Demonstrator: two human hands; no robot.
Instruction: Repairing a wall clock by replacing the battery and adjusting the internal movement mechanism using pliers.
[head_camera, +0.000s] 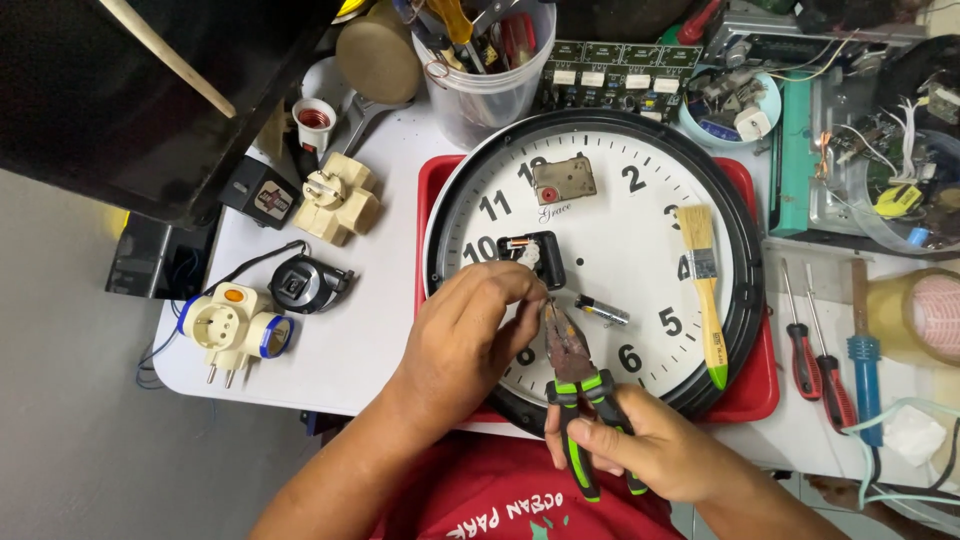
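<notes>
While hands grip, pliers: rusty jaws, green-black handles

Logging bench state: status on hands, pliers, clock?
Left hand pinching at black movement on clock face. Right hand grips pliers, tips at left fingertips. Paintbrush, small cylinder lie on dial, clear.

Off to my side sit a cream plug adapter and a beige multi-socket. A clear tub of tools stands up top, two red screwdrivers lie beside a blue soldering iron, near a tape roll.
</notes>
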